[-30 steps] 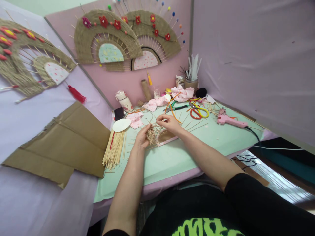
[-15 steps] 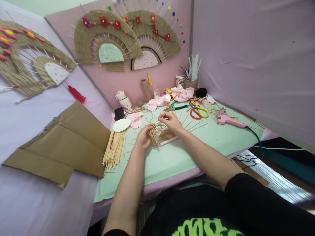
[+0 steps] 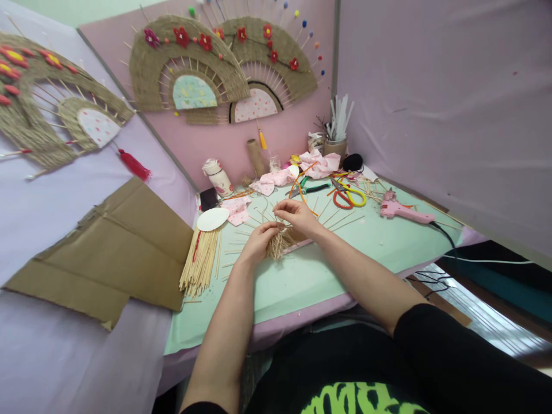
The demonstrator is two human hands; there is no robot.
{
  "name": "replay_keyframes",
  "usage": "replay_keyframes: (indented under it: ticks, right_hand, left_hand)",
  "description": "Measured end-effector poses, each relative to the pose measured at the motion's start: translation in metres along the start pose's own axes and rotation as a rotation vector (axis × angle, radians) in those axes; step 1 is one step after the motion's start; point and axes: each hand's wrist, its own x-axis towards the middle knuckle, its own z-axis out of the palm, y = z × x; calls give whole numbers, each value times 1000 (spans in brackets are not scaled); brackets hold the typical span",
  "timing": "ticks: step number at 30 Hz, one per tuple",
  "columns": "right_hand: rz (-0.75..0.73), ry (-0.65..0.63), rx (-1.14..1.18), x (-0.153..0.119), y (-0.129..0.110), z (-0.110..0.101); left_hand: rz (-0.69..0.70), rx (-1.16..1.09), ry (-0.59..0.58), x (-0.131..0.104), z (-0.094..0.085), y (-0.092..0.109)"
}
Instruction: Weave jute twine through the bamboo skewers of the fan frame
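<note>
A small fan frame with thin sticks spreading outward (image 3: pixel 340 220) lies on the table, its brown and pink base (image 3: pixel 298 237) partly covered by my arms. Over it hangs a loose bundle of tan twine (image 3: pixel 278 244). My left hand (image 3: pixel 260 238) is closed around the top of this bundle, thumb and fingers together. Just above and to the right, my right hand (image 3: pixel 294 211) pinches at the twine near the sticks, fingertips pressed together. The exact strand between those fingertips is too small to make out clearly.
Bamboo sticks (image 3: pixel 202 259) lie at left under a white oval (image 3: pixel 213 219), beside a cardboard sheet (image 3: pixel 107 253). Behind my hands are pliers (image 3: pixel 317 188), scissors (image 3: pixel 354 195) and pink cloth (image 3: pixel 319 165). A pink glue gun (image 3: pixel 405 211) with a cord rests at right.
My left hand has shifted right and turned over the twine bundle, which now hangs further right. My right hand has moved slightly left, closer to the left hand.
</note>
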Motion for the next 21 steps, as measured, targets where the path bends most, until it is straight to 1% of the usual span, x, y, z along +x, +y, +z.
replay_keyframes:
  ticks: [3,8,15,18,21]
  right_hand:
    - [41,-21,30,-3,-5,2]
    - [52,-44,56,-5,-11,3]
    - [-13,-81,-8,-5,-9,2]
    - [-30,-132,-33,-5,-10,1]
    - [-34,-164,-57,-6,-11,0]
  left_hand:
    - [-9,7,-73,-2,1,2]
    - [-51,-90,-94,-5,0,8]
    - [-133,-362,-116,-2,-9,10]
    - [-187,-445,-109,-1,-11,10]
    - [-224,-454,-50,0,-10,11]
